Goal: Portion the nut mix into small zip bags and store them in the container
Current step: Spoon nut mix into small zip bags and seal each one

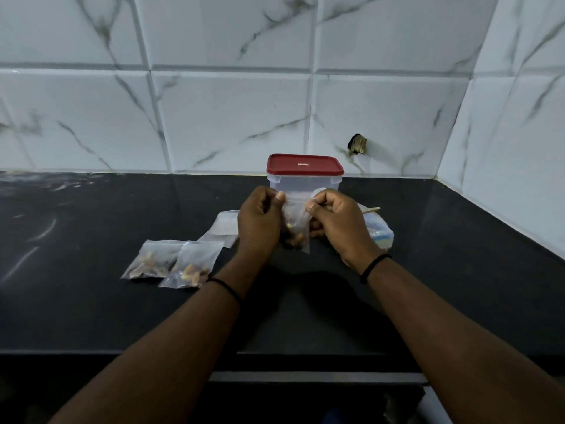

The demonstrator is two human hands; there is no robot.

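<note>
Black counter [91, 301], marble-tile wall [229, 117]; left hand [260, 221], right hand [339, 221] pinch zip bag [298, 221].

Clear zip bag [298, 228] with nuts held upright, two filled bags [174, 264] lying flat leftward, red-lidded container [304, 174] closed behind

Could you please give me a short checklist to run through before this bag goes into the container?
1. Held bag gripped at its top edge by left hand and right hand: ok.
2. Nuts inside the held bag: ok.
3. Zip fully sealed: cannot tell.
4. Container open to take bags: not ok, red lid is on.
5. Two filled bags waiting on the counter: ok.
6. Empty bags at hand: ok.
</note>
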